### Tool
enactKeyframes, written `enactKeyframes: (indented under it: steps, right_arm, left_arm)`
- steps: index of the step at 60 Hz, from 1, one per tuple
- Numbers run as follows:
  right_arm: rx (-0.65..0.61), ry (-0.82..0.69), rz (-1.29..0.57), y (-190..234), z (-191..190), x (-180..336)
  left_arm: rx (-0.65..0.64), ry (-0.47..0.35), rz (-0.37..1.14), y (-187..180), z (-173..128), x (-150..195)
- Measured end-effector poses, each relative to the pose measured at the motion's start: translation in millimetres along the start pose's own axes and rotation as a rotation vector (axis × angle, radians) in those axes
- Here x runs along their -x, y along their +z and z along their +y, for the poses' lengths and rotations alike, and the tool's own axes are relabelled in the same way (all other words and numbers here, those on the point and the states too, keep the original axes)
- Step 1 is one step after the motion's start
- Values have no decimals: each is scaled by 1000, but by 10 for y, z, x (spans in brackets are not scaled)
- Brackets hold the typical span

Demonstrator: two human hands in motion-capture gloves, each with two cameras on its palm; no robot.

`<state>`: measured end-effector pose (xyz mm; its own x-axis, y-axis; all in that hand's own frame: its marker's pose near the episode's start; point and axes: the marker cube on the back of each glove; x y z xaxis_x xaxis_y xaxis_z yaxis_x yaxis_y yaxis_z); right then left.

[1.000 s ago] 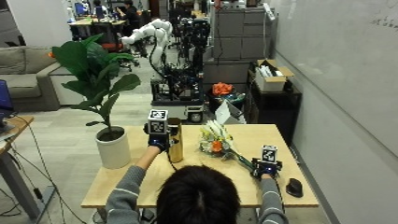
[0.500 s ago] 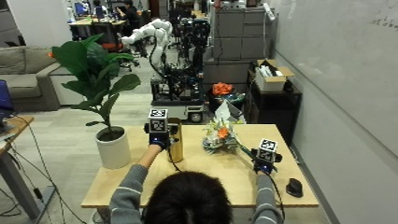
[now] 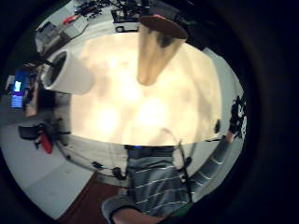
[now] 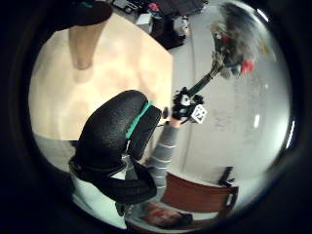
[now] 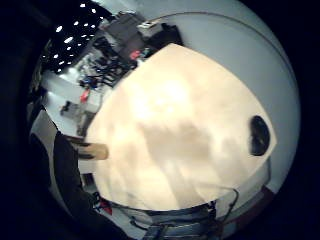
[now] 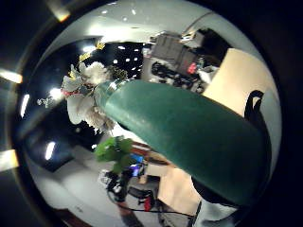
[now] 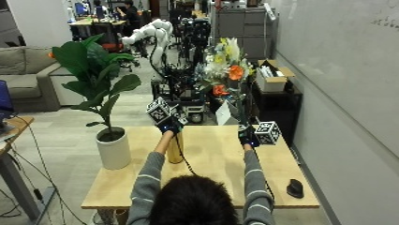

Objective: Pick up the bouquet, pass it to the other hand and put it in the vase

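Observation:
My right hand (image 7: 247,136) grips the bouquet's green stem (image 6: 189,137) and holds it upright above the table's right half. The flowers (image 7: 225,65), orange, yellow and white, stand high over that hand. From the left thumb side palm view the bouquet (image 4: 233,41) rises from the right hand (image 4: 181,110). The tan vase (image 7: 177,152) stands on the wooden table (image 7: 212,161), partly hidden by my left forearm. My left hand (image 7: 167,123) hovers just above the vase (image 3: 154,51) with nothing in it. Its thumb (image 4: 114,141) shows in its own palm view.
A leafy plant in a white pot (image 7: 114,149) stands at the table's left edge. A black mouse (image 7: 294,188) lies near the front right corner. A dark cabinet with a box (image 7: 272,77) stands behind the table.
The bouquet has come up off the table and now stands upright in my right hand, which has risen and moved inward. My left hand has stayed by the vase top.

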<state>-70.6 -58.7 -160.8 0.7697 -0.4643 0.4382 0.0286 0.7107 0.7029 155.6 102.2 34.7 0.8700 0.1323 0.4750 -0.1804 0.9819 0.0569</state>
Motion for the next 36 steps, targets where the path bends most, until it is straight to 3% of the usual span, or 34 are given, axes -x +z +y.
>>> enactKeyframes:
  steps: [2, 4, 6, 10, 15, 26, 29, 34, 36]
  right_arm:
    - [54, 13, -163, 88, 26, 168]
    - [195, 190, -226, 135, 178, 288]
    - [289, 358, -194, 178, 303, 370]
    - [249, 520, 22, 415, 358, 230]
    - [283, 460, -126, 693, 446, 385]
    - [268, 368, -58, 1016, 814, 965]
    - [293, 359, -148, 1134, 927, 1078]
    - [401, 540, -365, 1246, 1184, 1384]
    - [428, 596, -352, 1292, 1294, 1375]
  left_arm:
    - [-24, -1, 60, -29, 25, -101]
    - [-8, -26, 130, 72, -108, -113]
    - [-2, -44, 203, 162, -234, -138]
    - [-5, -55, 347, 466, -735, -119]
    - [-63, -22, 505, 589, -898, -285]
    - [-164, 85, 688, 522, -657, -780]
    - [-177, 109, 715, 525, -690, -834]
    - [-180, 112, 783, 527, -712, -894]
    - [-179, 112, 817, 530, -702, -916]
